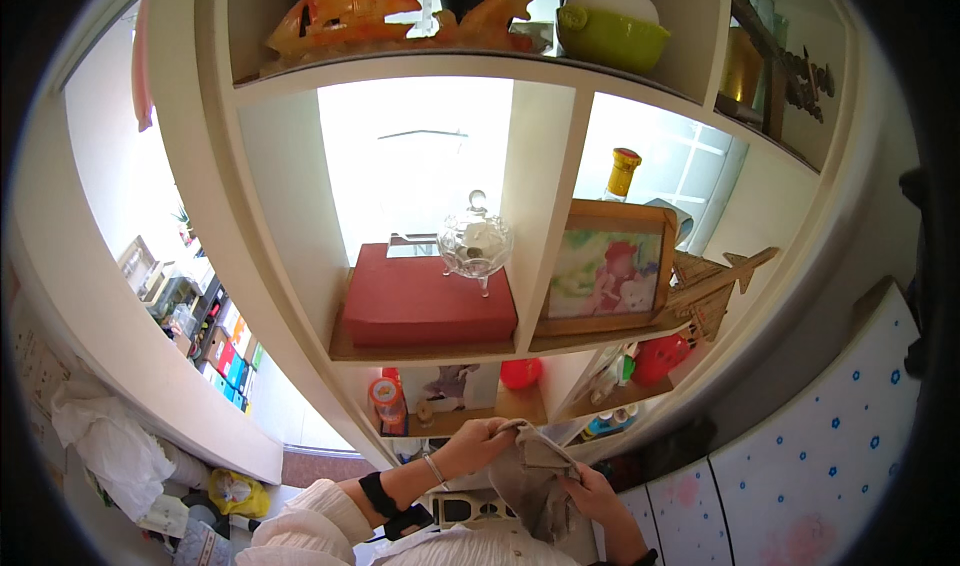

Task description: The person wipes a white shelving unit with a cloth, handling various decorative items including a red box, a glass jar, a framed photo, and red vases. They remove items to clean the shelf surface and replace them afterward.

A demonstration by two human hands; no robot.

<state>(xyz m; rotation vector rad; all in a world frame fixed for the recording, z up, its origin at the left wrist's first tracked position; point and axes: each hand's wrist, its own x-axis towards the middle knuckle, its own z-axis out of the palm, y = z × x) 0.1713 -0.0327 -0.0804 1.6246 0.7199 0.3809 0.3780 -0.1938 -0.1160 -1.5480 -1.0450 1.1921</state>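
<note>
A grey-brown cloth [536, 476] hangs between my two hands, low in the head view and in front of the shelf unit. My left hand [484, 440] pinches its upper left edge; a bracelet circles that wrist. My right hand [590, 491] grips the cloth's right side, lower down. Above the hands, a dark red box [431, 299] lies in a shelf compartment, and a clear glass lidded jar [475, 245] on small feet stands on it. One compartment to the right holds a wooden-framed photograph [609, 273] and a wooden model airplane [709, 288].
Overhead, an orange carved ornament [352, 14] and a green bowl [611, 37] stand on the upper shelf. A yellow-capped bottle [622, 174] rises behind the frame. Below sit an orange-lidded jar [387, 401] and a red round object [520, 372]. A yellow plastic bag [238, 493] lies at lower left.
</note>
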